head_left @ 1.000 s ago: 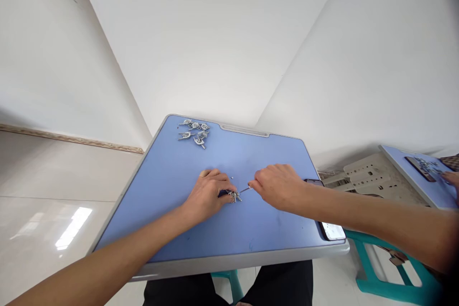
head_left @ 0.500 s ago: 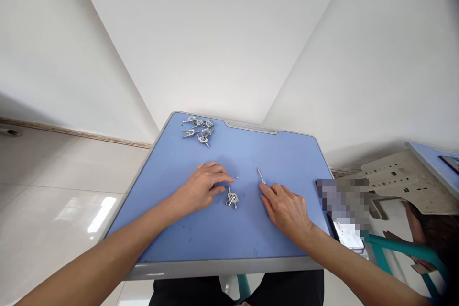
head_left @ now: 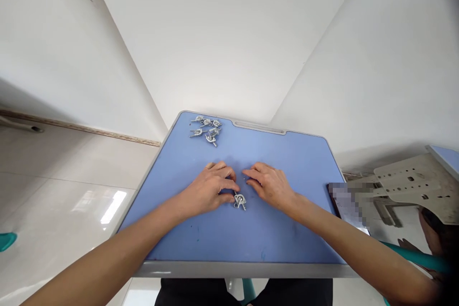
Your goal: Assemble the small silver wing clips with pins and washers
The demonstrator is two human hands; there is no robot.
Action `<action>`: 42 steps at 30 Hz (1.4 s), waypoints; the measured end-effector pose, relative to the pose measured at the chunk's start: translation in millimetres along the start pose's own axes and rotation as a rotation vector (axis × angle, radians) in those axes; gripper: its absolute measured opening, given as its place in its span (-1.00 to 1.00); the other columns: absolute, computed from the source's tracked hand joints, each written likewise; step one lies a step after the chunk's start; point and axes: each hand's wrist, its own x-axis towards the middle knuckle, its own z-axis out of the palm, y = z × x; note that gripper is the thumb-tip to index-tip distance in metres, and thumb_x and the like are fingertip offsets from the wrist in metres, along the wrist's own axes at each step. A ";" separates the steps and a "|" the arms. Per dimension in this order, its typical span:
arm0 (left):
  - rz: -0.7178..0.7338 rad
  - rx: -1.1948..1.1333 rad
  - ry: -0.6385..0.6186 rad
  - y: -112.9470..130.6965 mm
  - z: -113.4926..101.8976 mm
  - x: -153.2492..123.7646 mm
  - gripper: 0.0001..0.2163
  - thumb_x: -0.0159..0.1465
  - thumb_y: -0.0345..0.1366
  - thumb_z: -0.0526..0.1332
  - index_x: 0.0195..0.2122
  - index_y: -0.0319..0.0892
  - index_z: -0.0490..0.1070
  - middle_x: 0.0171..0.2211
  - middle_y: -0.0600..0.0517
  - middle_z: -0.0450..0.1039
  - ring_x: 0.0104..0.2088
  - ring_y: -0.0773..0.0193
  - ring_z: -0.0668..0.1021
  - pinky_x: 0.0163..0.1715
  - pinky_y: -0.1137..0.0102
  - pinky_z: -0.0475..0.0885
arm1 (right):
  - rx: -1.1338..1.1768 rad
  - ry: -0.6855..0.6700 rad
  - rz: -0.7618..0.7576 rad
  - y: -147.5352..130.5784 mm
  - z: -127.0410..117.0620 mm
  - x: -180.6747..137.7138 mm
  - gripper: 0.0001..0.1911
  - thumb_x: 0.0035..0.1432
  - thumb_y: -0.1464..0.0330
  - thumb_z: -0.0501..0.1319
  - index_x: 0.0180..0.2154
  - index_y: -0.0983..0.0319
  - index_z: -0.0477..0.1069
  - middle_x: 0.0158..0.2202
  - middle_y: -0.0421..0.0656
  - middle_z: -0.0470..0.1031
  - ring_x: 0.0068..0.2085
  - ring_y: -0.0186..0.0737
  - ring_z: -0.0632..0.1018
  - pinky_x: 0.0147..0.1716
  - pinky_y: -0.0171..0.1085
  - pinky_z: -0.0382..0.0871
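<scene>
And spotting the metal part (head_left: 240, 199) mid-surface (head_left: 287, 239), right by the left hand (head_left: 211, 189), with fingers curled, slightly parted; can't tell if gripping. Over to the right hand (head_left: 271, 184), with empty fingers parted about a tiny speck (head_left: 245, 179). On to the similar parts (head_left: 214, 132), bunched far left!

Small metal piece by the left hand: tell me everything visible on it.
The small metal piece looks silvery and metallic: a rounded, plate-like body with a darker detail at its centre and slim prongs pointing toward the near edge. It lies on the blue desktop, around the middle. The left hand has its thumb and fingers at the piece's left side; whether the grip is closed on it can't be told. Finer detail is too small to read.
</scene>
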 end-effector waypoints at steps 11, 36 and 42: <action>-0.019 -0.012 0.052 -1.9 6.4 0.6 -0.96 0.24 -0.32 0.33 -0.32 -0.04 0.58 -0.20 0.06 0.49 -0.16 0.21 0.41 -0.17 0.29 0.19 | 0.099 0.051 0.002 -3.1 10.4 5.0 -0.79 0.32 0.42 0.12 -0.18 0.13 0.53 -0.24 -0.19 0.51 -0.24 -0.31 0.47 -0.41 -0.33 0.10; -0.040 -0.039 0.072 0.3 5.1 -0.6 -0.93 0.21 -0.44 0.30 -0.37 -0.13 0.49 -0.26 0.05 0.48 -0.19 0.19 0.41 -0.20 0.29 0.21 | 0.591 0.146 0.104 -11.1 2.9 2.6 -0.86 0.21 0.41 0.13 -0.31 0.21 0.47 -0.32 -0.20 0.50 -0.42 -0.36 0.43 -0.39 -0.34 0.28; -0.047 -0.099 0.181 3.0 4.5 -0.8 -0.93 0.25 -0.42 0.27 -0.27 -0.13 0.50 -0.29 0.03 0.49 -0.23 0.20 0.43 -0.20 0.30 0.28 | 1.054 0.062 0.318 -22.3 -9.8 -9.3 -0.87 0.08 0.28 0.22 -0.40 0.22 0.43 -0.48 -0.26 0.43 -0.50 -0.39 0.37 -0.48 -0.34 0.26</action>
